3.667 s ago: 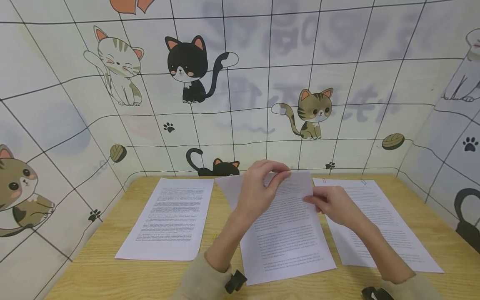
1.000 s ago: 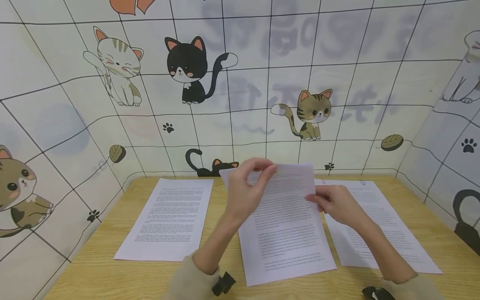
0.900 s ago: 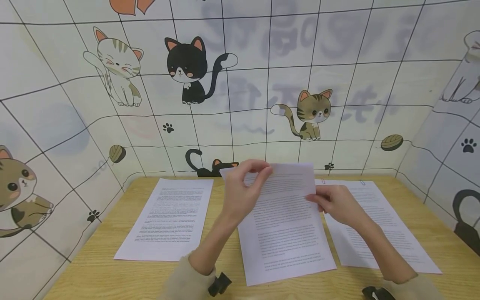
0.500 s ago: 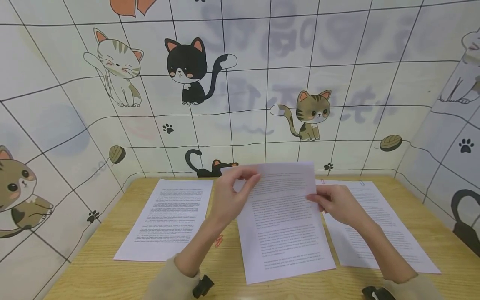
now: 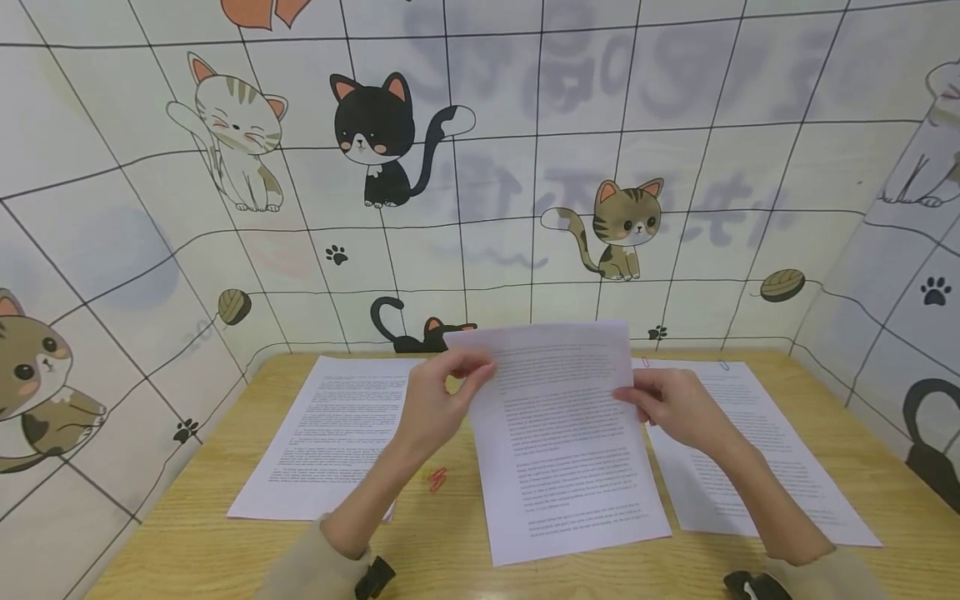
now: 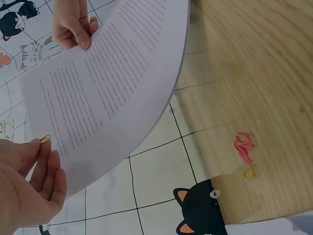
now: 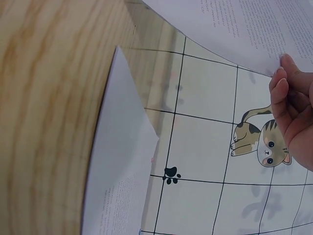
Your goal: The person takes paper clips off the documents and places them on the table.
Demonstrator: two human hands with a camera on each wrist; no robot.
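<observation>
**Printed sheet held at both edges above the desk**

Your right hand [image 5: 671, 408] pinches the right edge of the middle printed sheet [image 5: 566, 442], thumb on top and fingers curled beneath. The sheet's far end is raised off the desk [image 5: 187, 550], curving upward, while its near end rests on the wood.

Your left hand [image 5: 438, 400] is at the sheet's upper left edge. In the left wrist view its thumb and forefinger pinch a small gold paper clip [image 6: 44, 139] just beside that edge; whether the clip touches the paper cannot be told.

A second printed sheet [image 5: 337, 433] lies flat to the left, partly under your left forearm. A third printed sheet [image 5: 757, 450] lies flat to the right, with clips at its far edge.

A red paper clip [image 5: 437, 477] lies on the bare wood between the left and middle sheets, and a yellow paper clip [image 6: 250, 172] sits just beside it in the left wrist view.

A cat-patterned wall [image 5: 480, 167] surrounds the desk on three sides.
</observation>
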